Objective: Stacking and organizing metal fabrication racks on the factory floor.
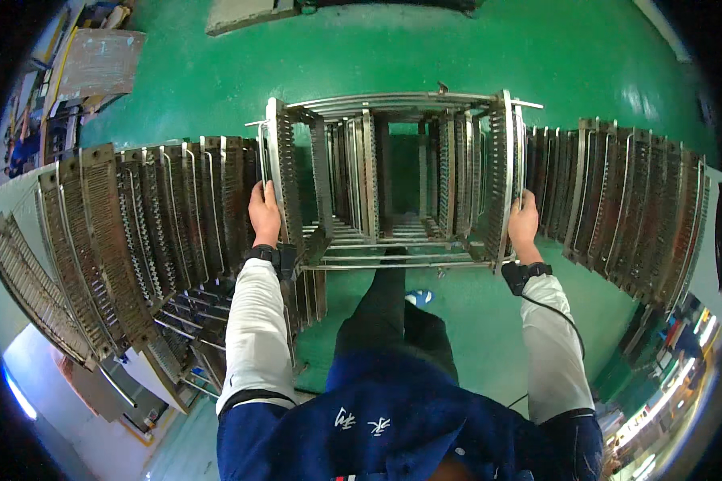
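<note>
A metal rack with slotted side panels joined by long rods is in front of me, at the middle of the view. My left hand is closed around the outer edge of its left side. On the opposite side, my right hand grips the right panel's outer edge. Through the open frame, more slotted panels and rods show below, getting smaller with depth. Whether the held rack rests on them or is lifted above them, I cannot tell.
Similar slotted racks stand in a row on the left and on the right. Green floor spreads beyond the racks. A flat brownish board is at the far left. My shoe shows beneath the held rack.
</note>
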Available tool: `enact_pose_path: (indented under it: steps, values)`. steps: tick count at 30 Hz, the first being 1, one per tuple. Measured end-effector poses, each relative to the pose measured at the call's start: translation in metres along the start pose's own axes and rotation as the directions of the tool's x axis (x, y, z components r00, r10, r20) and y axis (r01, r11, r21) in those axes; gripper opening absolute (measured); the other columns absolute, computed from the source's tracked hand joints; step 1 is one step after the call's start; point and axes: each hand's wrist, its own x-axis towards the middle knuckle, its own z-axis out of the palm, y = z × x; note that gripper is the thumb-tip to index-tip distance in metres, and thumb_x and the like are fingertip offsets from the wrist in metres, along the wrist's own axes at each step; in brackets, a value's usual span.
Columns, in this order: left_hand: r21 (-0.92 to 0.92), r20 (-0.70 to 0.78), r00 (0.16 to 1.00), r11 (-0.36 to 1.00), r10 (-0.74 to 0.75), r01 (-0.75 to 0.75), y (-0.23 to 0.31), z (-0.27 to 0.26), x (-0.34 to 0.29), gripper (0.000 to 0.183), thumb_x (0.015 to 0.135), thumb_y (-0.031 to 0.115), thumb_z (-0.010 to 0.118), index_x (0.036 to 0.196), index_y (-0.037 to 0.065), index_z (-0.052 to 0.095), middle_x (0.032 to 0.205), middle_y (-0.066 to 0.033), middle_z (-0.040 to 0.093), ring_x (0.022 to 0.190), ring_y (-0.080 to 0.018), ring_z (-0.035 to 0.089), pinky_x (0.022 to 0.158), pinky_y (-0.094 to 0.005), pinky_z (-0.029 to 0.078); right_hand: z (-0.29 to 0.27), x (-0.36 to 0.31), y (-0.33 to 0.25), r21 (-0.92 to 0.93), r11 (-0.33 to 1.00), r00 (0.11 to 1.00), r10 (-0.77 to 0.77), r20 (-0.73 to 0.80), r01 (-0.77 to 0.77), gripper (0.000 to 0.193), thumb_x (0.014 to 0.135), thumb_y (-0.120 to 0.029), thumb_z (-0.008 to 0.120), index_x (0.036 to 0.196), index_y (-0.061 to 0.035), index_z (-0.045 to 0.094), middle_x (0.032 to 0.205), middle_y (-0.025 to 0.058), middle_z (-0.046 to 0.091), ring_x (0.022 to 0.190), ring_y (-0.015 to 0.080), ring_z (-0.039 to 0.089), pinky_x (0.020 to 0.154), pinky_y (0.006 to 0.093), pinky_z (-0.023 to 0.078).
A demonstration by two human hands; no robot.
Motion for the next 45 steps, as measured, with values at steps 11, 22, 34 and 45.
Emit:
enact_pose_path:
  steps: [11,22,34,45]
  values:
    - [0.059,0.032,0.999,0.998,-0.020,0.018,-0.015,0.010,0.001,0.057,0.099,0.044,0.046,0.126,-0.006,0.055,0.121,-0.0283,0.060,0.115,-0.0416,0.055,0.098,-0.0429,0.042,-0.021,-0.032,0.015,-0.058,0.998,0.993,0.022,0.120,-0.015,0.054,0.089,-0.024,0.064,0.134,-0.0007,0.047,0.127,0.0256,0.057,0.114,0.0410,0.056,0.094,0.0459,0.046]
    - [0.091,0.145,0.989,0.995,0.013,-0.026,-0.018,-0.006,0.001,0.053,0.100,0.044,0.043,0.130,0.002,0.054,0.114,-0.0275,0.062,0.111,-0.0441,0.057,0.093,-0.0461,0.044,-0.068,-0.098,-0.012,-0.068,0.986,0.981,-0.160,-0.106,0.154,0.050,0.085,-0.027,0.065,0.127,-0.0003,0.054,0.115,0.0230,0.060,0.103,0.0418,0.059,0.089,0.0479,0.049]
    - [0.117,0.427,0.624,0.644,0.654,-0.756,0.081,0.062,-0.158,0.047,0.090,0.038,0.059,0.121,0.003,0.060,0.115,-0.0191,0.063,0.106,-0.0390,0.057,0.092,-0.0486,0.044,-0.302,-0.414,-0.110,0.960,0.280,0.973,-0.222,0.062,0.003,0.024,0.097,-0.016,0.052,0.109,0.0005,0.065,0.103,0.0092,0.068,0.096,0.0173,0.063,0.085,0.0317,0.050]
    - [-0.293,0.842,0.186,0.719,0.506,-0.631,0.171,0.170,-0.291,0.062,0.087,0.035,0.067,0.129,-0.009,0.052,0.126,-0.0254,0.059,0.116,-0.0335,0.059,0.097,-0.0389,0.046,-0.444,-0.592,-0.141,0.173,0.767,0.786,-0.606,-0.121,0.618,0.031,0.086,-0.005,0.057,0.115,0.0040,0.061,0.112,0.0164,0.062,0.095,0.0244,0.062,0.082,0.0336,0.049]
